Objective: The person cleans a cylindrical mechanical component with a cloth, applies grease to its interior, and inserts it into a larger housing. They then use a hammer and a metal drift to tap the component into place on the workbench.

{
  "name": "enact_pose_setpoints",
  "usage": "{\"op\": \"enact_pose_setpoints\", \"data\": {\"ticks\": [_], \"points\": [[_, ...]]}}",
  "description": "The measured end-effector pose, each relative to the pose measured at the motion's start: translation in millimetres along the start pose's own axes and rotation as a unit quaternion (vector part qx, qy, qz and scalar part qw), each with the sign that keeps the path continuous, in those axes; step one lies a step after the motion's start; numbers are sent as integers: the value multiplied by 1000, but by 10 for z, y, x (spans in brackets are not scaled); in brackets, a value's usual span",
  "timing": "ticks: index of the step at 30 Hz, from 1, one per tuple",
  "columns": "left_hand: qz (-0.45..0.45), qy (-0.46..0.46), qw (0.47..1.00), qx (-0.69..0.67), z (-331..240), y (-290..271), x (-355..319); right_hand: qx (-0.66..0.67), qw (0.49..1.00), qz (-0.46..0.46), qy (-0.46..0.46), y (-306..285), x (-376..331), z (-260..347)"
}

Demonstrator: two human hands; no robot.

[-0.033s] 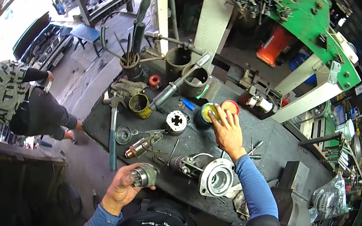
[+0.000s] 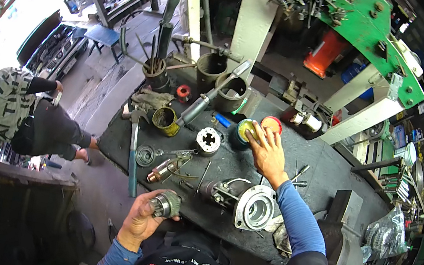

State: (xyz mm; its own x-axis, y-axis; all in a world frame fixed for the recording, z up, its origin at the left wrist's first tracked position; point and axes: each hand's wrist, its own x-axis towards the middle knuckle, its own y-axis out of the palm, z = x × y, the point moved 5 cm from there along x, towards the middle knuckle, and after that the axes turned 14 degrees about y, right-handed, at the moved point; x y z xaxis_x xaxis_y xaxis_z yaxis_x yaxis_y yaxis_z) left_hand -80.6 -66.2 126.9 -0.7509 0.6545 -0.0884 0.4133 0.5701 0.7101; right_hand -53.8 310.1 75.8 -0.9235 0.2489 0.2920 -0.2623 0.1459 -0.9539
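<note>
At the far left, a co-worker (image 2: pixel 3 103) in a patterned light top stands beside the work area, head turned toward the outside. A hammer (image 2: pixel 135 147) with a blue handle lies along the left part of the dark bench (image 2: pixel 329 166). Nearer the wearer, the left hand (image 2: pixel 140 220) is palm up in front of the bench edge, its grip closed around a toothed metal part (image 2: pixel 164 205), thumb on its side. Beyond it stands a yellow can (image 2: pixel 165 120), and a metal cylinder with a cross-shaped opening (image 2: pixel 208 141) rests to the right. Next comes a dark blue tub (image 2: pixel 238 140) with yellowish contents. A metal housing (image 2: pixel 251 206) with a round, flanged mouth lies closer to the wearer. The right hand (image 2: pixel 269 154) reaches over the tub, fingertips at its opening; whether that grip pinches anything I cannot tell. Just beyond the fingers sits a red lid (image 2: pixel 272 123). At the far right hangs a clear plastic bag (image 2: pixel 386 235).
</note>
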Motion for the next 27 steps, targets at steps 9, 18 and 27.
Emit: {"op": "enact_pose_setpoints", "data": {"ticks": [9, 18, 27], "points": [[-75, 54, 996, 12, -22, -167, -128, 126, 989, -81, 19, 42, 58, -65], [-46, 38, 998, 5, 46, 58, -108, 579, 752, 145, 281, 587, -265, -332], [-33, 43, 999, -6, 61, 89, -137, 583, 751, 77, 299, 509, -490, -311]]}}
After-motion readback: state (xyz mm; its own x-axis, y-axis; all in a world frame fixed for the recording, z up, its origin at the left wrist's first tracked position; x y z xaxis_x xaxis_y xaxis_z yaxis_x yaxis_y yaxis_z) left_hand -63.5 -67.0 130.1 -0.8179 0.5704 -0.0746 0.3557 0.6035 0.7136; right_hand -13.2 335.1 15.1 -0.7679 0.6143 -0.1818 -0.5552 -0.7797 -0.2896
